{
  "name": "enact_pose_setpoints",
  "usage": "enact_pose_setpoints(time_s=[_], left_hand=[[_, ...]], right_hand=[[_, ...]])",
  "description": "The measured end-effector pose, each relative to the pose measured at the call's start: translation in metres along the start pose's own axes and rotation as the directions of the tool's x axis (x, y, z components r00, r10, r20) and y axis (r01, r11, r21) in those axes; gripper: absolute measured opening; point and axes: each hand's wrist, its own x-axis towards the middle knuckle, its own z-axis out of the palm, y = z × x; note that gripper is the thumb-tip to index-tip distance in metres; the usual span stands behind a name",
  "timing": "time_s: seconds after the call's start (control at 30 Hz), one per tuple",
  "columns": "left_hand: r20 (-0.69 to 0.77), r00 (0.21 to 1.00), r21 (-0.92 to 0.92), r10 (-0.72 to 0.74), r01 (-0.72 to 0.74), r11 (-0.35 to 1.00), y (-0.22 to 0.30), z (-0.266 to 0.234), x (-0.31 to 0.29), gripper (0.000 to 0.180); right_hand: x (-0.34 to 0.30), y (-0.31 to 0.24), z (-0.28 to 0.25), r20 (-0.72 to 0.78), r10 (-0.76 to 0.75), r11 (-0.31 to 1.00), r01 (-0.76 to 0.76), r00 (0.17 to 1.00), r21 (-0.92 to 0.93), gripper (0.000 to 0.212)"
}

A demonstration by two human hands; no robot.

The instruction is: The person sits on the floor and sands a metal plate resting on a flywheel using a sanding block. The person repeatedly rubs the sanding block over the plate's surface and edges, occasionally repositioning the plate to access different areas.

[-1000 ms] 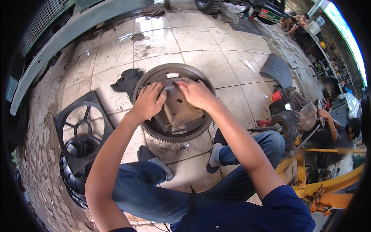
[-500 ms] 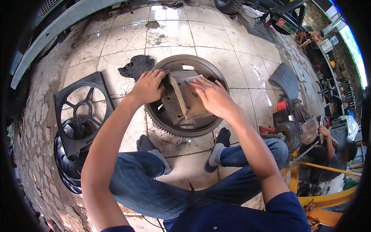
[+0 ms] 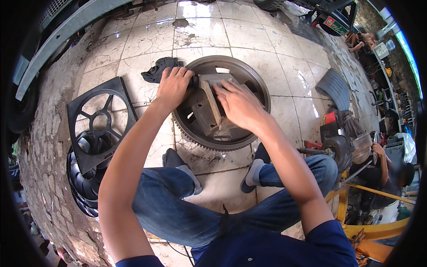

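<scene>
- The metal bracket [image 3: 212,103], holed and angled, lies within the rim of a toothed metal wheel [image 3: 213,61] on the tiled floor [image 3: 284,75].
- At the bracket's ten o'clock end, the left hand [image 3: 173,85] has its fingers bent close together; their tips are hidden, so I cannot tell whether they clamp it.
- The right hand [image 3: 238,101] lies over the bracket's two o'clock side, fingers stretched out and slightly blurred; I cannot tell whether they press something beneath.
- Just past the wheel, a black cloth [image 3: 161,70] is crumpled at ten o'clock.
- A black fan shroud [image 3: 79,153] sits near nine o'clock, overlapping a dark fan [image 3: 83,189] at eight.
- A grey ribbed panel [image 3: 334,89] curves at three o'clock.
- Toward four o'clock are a greasy machine assembly [image 3: 336,149] and, beyond it, a co-worker [image 3: 383,189].
</scene>
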Motion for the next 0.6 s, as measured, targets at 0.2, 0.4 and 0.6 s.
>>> enact_pose_setpoints(time_s=[0.2,0.4,0.6], left_hand=[[0.006,1.000,-0.008,-0.017,0.017,1.000,-0.001,0.001,0.002,0.049],[0.069,0.997,-0.104,0.018,-0.011,0.995,-0.012,-0.006,0.003,0.047],[0.060,0.998,-0.109,0.019,-0.012,0.994,-0.023,-0.016,0.000,0.060]], right_hand=[[0.019,0.008,0.013,-0.047,0.039,0.998,-0.037,0.998,0.044,0.043],[-0.017,-0.003,0.006,-0.045,-0.035,0.999,0.034,0.998,-0.031,0.044],[-0.013,-0.011,-0.002,-0.043,-0.001,0.999,-0.001,0.999,-0.053,0.041]])
